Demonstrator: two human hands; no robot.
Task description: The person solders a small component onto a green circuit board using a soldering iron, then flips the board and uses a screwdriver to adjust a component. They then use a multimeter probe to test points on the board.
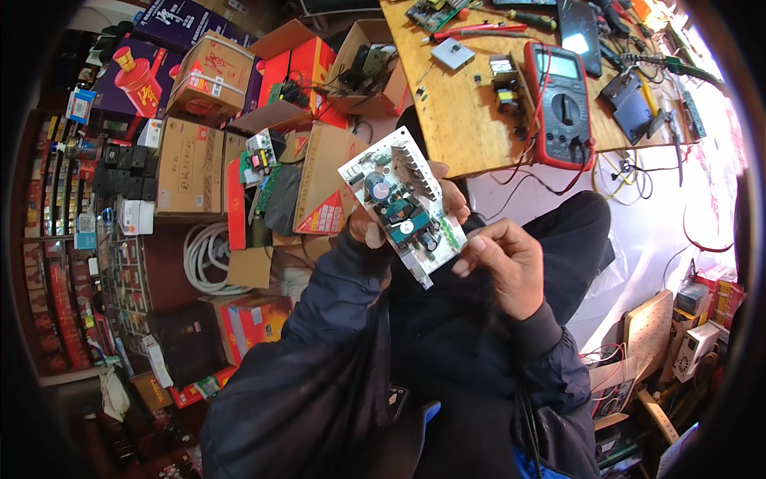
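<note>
A white circuit board (381, 162) is held above my lap, tilted, its component side facing up. It carries a dark finned heat sink (418, 169), a round capacitor (377, 186), a teal-and-black transformer (405, 219) and a row of green terminals (449, 231). My left hand (369, 227) is closed round the board from beneath, its thumb at the left edge and its fingers showing past the right edge. Close to the board's lower right corner is my right hand (511, 263), thumb and fingertips drawn together in a pinch. Whatever lies between those fingertips is too small to make out.
The wooden workbench (447, 100) ahead bears a red multimeter (561, 104), screwdrivers, a small grey box (452, 54) and loose parts. Cardboard boxes (188, 168) and a coiled grey cable (206, 257) stand left. Test leads (550, 185) hang off the bench's edge.
</note>
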